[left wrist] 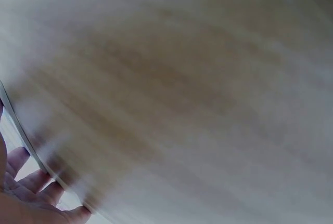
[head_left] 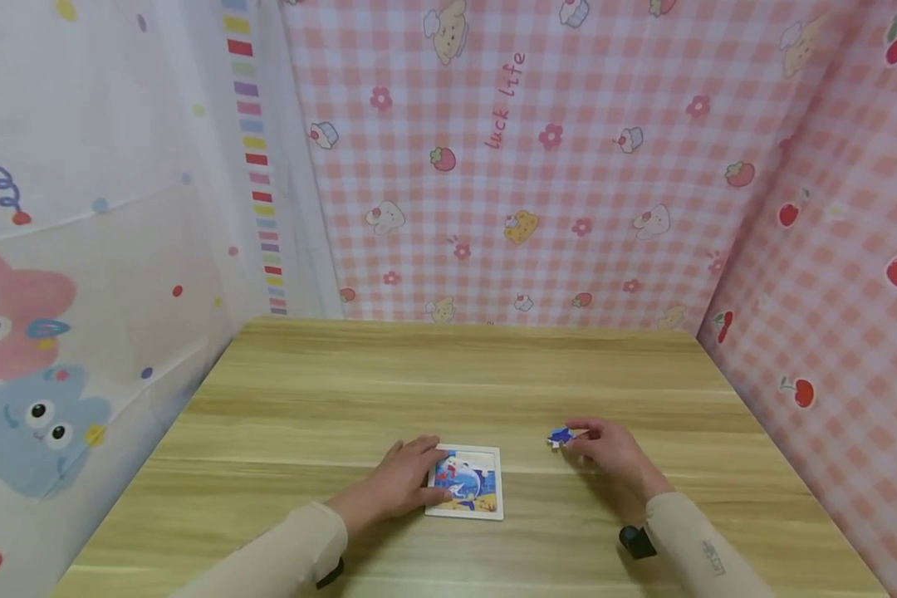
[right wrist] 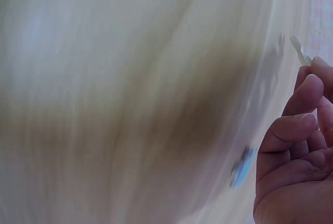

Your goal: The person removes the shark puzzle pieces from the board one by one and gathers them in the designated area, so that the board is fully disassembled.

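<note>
A small square jigsaw puzzle point(head_left: 467, 484) with a white frame lies on the table, its picture partly filled in blue, white and yellow. My left hand point(head_left: 398, 482) rests across the frame's left side, thumb and fingers spread over the picture. In the left wrist view, the fingertips point(left wrist: 36, 178) lie along the frame's edge. To the right of the puzzle, my right hand point(head_left: 609, 448) pinches a blue-and-white puzzle piece point(head_left: 560, 437) between thumb and fingers. The right wrist view shows that puzzle piece point(right wrist: 298, 50) edge-on at the fingertips.
The wood-grain table point(head_left: 329, 390) runs back to a pink checked cloth point(head_left: 493, 191). Patterned cloths also hang at both sides. In the right wrist view a small blurred blue shape point(right wrist: 242, 168) shows beside the hand.
</note>
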`<state>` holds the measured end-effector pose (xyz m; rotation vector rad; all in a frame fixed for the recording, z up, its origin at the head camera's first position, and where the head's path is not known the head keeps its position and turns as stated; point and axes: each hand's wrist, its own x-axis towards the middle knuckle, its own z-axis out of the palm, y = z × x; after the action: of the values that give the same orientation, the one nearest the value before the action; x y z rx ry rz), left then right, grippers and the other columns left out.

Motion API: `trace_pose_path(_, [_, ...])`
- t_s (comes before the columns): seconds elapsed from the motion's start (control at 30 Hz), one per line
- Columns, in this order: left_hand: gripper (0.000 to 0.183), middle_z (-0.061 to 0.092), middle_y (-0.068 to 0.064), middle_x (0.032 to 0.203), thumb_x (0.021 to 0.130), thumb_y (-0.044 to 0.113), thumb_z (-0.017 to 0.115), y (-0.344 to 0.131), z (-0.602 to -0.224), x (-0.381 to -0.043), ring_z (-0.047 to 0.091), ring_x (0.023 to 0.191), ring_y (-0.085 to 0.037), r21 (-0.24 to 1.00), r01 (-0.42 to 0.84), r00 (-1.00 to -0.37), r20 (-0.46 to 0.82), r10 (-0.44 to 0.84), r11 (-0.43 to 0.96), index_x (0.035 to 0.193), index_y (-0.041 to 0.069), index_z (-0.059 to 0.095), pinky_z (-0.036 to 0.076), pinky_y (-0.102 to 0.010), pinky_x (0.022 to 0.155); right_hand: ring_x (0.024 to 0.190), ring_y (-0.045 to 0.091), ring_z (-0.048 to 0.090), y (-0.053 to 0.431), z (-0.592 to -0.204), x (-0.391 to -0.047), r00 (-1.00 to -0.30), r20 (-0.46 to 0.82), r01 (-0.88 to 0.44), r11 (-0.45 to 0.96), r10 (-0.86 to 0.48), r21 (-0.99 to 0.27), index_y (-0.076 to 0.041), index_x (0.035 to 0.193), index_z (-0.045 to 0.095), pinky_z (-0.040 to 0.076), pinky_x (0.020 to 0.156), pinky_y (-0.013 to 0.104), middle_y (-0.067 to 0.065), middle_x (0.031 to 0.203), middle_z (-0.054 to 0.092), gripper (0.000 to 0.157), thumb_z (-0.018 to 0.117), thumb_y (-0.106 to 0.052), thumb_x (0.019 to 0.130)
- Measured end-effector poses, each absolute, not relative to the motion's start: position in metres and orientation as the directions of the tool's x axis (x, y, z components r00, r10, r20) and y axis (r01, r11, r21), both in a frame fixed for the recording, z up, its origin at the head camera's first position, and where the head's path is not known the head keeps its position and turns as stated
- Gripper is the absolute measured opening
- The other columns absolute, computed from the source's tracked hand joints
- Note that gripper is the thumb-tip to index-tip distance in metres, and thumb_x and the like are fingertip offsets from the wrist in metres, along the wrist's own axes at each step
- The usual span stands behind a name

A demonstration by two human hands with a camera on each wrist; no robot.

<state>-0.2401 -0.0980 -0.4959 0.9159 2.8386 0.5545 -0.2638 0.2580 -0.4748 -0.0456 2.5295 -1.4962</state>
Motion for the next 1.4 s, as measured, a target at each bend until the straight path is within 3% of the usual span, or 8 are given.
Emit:
trace_pose_path(0.27, [0.064,0.043,-0.021,0.149,0.092,0.044,0.068,-0.099,-0.493,-0.238,0.035,0.141,-0.036,0.388,0.541,-0.811,0.008,0.584,0.746,0.139,0.002,0.054,0.025,-0.065,0.111,0.071,0.019,0.056,0.282,-0.472,-0.271,-0.984,-0.159,0.098,0.496,-0.081,-0.863,0.01,0.134,0.054,0.046,0.057,0.028,0.009,0.088,0.062,0.043,0.064,-0.005,0.094])
trace_pose_path(0.4, [0.064,0.043,-0.021,0.149,0.092,0.043,0.069,-0.1,-0.493,-0.237,0.035,0.141,-0.036,0.387,0.538,-0.813,0.003,0.582,0.749,0.139,0.003,0.053,0.025,-0.064,0.111,0.067,0.016,0.056,0.283,-0.475,-0.272,-0.98,-0.157,0.08,0.482,-0.122,-0.872,0.013,0.128,0.056,0.046,0.054,0.025,0.006,0.083,0.063,0.042,0.068,-0.002,0.091])
trace_pose_path(0.63, [0.064,0.042,-0.022,0.149,0.092,0.042,0.069,-0.101,-0.49,-0.236,0.034,0.141,-0.037,0.398,0.536,-0.812,0.001,0.584,0.745,0.139,0.002,0.053,0.025,-0.065,0.111,0.066,0.016,0.054,0.277,-0.478,-0.27,-0.969,-0.128,-0.001,0.524,-0.21,-0.852,0.014,0.123,0.059,0.046,0.055,0.025,0.006,0.083,0.066,0.038,0.068,-0.002,0.09])
trace_pose_path(0.93, [0.064,0.042,-0.02,0.151,0.093,0.044,0.067,-0.1,-0.494,-0.238,0.034,0.142,-0.035,0.376,0.53,-0.818,-0.007,0.575,0.76,0.14,0.003,0.053,0.025,-0.064,0.112,0.079,0.021,0.054,0.278,-0.475,-0.268,-0.97,-0.17,0.021,0.638,-0.173,-0.77,0.004,0.122,0.065,0.049,0.064,0.032,0.01,0.094,0.063,0.034,0.069,-0.008,0.091])
trace_pose_path(1.07, [0.064,0.042,-0.02,0.151,0.093,0.045,0.067,-0.099,-0.496,-0.239,0.034,0.142,-0.035,0.375,0.528,-0.819,-0.011,0.573,0.762,0.14,0.004,0.053,0.025,-0.064,0.112,0.075,0.019,0.052,0.279,-0.476,-0.267,-0.972,-0.154,-0.006,0.669,-0.18,-0.743,0.005,0.12,0.066,0.046,0.062,0.031,0.009,0.09,0.06,0.033,0.071,-0.007,0.089])
trace_pose_path(1.23, [0.065,0.041,-0.019,0.151,0.093,0.046,0.066,-0.099,-0.497,-0.24,0.033,0.142,-0.035,0.374,0.527,-0.82,-0.013,0.573,0.763,0.14,0.004,0.053,0.025,-0.063,0.112,0.068,0.017,0.049,0.279,-0.477,-0.268,-0.975,-0.152,0.0,0.685,-0.162,-0.729,0.006,0.128,0.061,0.043,0.056,0.028,0.008,0.085,0.056,0.042,0.07,-0.006,0.089])
trace_pose_path(1.4, [0.064,0.042,-0.018,0.151,0.093,0.046,0.067,-0.099,-0.496,-0.241,0.034,0.142,-0.034,0.375,0.524,-0.822,-0.009,0.569,0.764,0.14,0.005,0.053,0.025,-0.063,0.112,0.071,0.018,0.052,0.273,-0.475,-0.27,-0.982,-0.129,0.0,0.688,-0.136,-0.725,0.005,0.13,0.06,0.044,0.059,0.03,0.007,0.086,0.06,0.043,0.068,-0.01,0.091])
